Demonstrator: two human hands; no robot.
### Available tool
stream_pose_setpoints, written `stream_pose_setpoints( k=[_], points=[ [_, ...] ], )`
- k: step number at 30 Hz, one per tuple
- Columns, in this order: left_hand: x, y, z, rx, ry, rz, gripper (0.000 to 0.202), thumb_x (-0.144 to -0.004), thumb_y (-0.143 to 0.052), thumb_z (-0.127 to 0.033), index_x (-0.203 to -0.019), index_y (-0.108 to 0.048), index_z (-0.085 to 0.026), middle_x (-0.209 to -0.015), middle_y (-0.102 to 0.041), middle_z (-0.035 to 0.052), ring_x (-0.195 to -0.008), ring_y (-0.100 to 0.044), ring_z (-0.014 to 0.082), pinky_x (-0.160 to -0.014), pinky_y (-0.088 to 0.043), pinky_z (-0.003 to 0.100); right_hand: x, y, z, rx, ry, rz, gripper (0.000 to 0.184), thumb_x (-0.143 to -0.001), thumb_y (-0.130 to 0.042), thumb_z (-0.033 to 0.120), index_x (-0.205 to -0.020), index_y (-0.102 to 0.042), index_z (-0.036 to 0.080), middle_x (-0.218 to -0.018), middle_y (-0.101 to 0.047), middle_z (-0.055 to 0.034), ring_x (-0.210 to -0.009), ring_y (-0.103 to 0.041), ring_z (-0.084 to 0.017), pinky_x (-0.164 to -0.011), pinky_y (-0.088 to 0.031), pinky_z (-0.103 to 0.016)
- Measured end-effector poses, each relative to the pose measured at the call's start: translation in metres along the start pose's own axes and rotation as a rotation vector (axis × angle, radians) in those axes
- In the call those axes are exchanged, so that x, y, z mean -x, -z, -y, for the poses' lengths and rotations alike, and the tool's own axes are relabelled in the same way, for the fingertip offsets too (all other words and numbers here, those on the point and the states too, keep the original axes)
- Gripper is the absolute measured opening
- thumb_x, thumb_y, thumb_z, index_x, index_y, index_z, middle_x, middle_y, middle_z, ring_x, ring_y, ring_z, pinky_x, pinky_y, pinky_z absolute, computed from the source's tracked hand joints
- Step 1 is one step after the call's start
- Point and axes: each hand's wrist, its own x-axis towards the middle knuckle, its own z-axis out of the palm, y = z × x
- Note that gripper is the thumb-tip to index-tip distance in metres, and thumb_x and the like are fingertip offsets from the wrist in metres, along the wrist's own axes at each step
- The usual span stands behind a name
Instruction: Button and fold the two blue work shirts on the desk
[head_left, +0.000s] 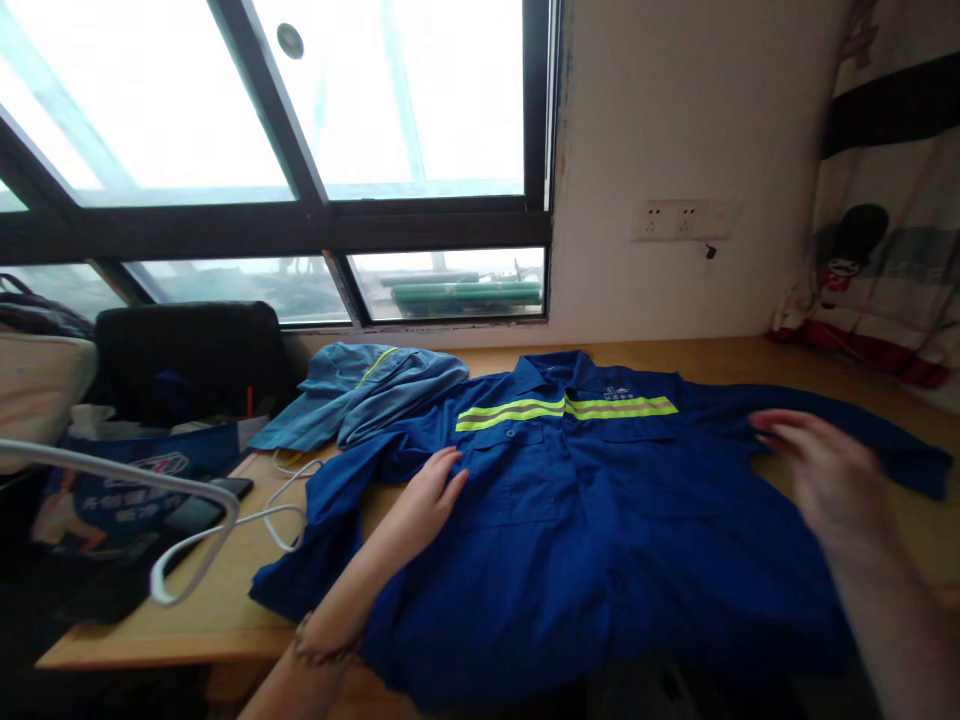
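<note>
A dark blue work jacket (592, 520) lies spread out, front side up, on a wooden table. A yellow-green reflective stripe crosses its chest, and white print sits above the pocket on the right. My left hand (427, 495) rests on or just over the jacket near the left armpit, thumb apart from the fingers and nothing held. Over the jacket's right side, by the sleeve, my right hand (829, 470) is raised and blurred. Its fingers are bent with a gap to the thumb, and no cloth shows between them.
A lighter blue garment (375, 385) lies crumpled at the back left. White cable (289, 510) and a phone-like dark object (206, 505) lie near the table's left edge (172, 635). Beyond stand a bag (135, 490) and a black chair (191, 355). A curtain (877, 250) hangs at right.
</note>
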Motion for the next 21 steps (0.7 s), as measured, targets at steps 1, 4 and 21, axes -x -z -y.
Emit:
stream_pose_setpoints(
  k=[1,4,21],
  points=[
    [-0.025,-0.013,-0.002,-0.071,0.006,-0.02,0.047,-0.083,-0.033,-0.038,-0.118,-0.045,-0.009,-0.129,-0.04,0.0149,-0.121,-0.033,0.0235,-0.102,-0.026,0.038,-0.01,-0.033,0.003,0.037,-0.003,0.078,0.045,-0.081,-0.034,0.043,-0.112,-0.054,0.016,-0.103,-0.058,-0.0159,-0.095,-0.054,-0.029,-0.08,-0.041,-0.047],
    [-0.086,-0.052,0.003,-0.264,0.2,-0.068,0.058,-0.083,-0.03,-0.045,-0.127,-0.035,-0.008,-0.137,-0.025,0.0193,-0.126,-0.018,0.0344,-0.097,-0.023,0.053,-0.031,-0.12,-0.002,0.293,0.053,0.238,0.051,-0.078,-0.038,0.049,-0.116,-0.052,0.018,-0.126,-0.044,-0.0124,-0.114,-0.038,-0.032,-0.093,-0.028,-0.051],
    [-0.167,-0.073,0.085,-0.542,0.325,-0.038,0.067,-0.076,-0.016,-0.066,-0.133,-0.025,-0.032,-0.139,-0.024,0.0098,-0.125,-0.019,0.0362,-0.095,-0.015,0.056,-0.104,-0.102,-0.159,0.685,-0.312,0.157,0.044,-0.08,-0.034,0.041,-0.114,-0.053,0.019,-0.117,-0.049,-0.0146,-0.11,-0.036,-0.037,-0.087,-0.025,-0.057]
  ],
)
